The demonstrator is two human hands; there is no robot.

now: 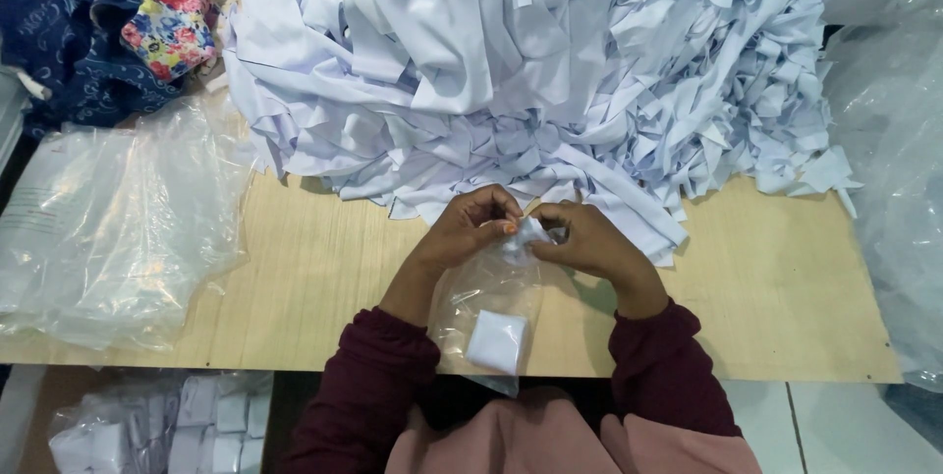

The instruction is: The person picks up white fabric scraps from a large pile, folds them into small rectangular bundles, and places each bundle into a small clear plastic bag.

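My left hand [470, 228] and my right hand [587, 241] meet at the table's middle, both pinching the top of a small clear plastic bag [481, 287]. The bag hangs toward me over the table's near edge. A folded white cloth piece [497, 340] lies inside it near the bottom. A bit of white fabric shows between my fingertips at the bag's mouth. Just beyond my hands lies a large heap of white fabric strips [530, 61].
A wooden table [776, 278] carries the heap. Crumpled clear plastic bags [108, 228] lie on its left side, more plastic [899, 140] at the right. Blue patterned cloth [69, 32] and a floral piece [172, 34] sit far left. Bagged white pieces [167, 430] rest below the table.
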